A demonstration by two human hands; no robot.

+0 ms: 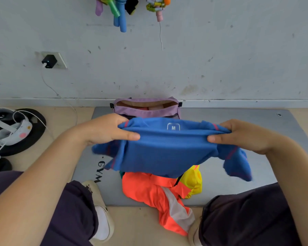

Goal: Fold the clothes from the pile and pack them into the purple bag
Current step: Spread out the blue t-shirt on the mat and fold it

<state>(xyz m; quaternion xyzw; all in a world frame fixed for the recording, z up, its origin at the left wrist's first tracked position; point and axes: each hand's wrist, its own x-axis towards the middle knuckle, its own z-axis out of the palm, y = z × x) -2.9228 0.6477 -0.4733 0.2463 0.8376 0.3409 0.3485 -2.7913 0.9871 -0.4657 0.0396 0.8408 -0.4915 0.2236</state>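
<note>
The blue knitted short-sleeved shirt with thin pink seam stripes looks light, soft and quite limp: its 2 sleeves droop and its lower part sags, so it should be taken at the shoulders or along a folded edge, where bunched cloth gives a firm pinch and the body hangs straight. It is held in the air above the grey gym mat, over the middle of the mat, with the neck label turned toward the far edge. The left hand is closed on the shirt's left shoulder, thumb laid across the front; the right hand is pinched on the right shoulder likewise. Beneath, near the mat's near edge, lie the crumpled orange garment with a grey stripe and a yellow garment. The open purple fabric bag sits at the mat's far edge, against the wall.
</note>
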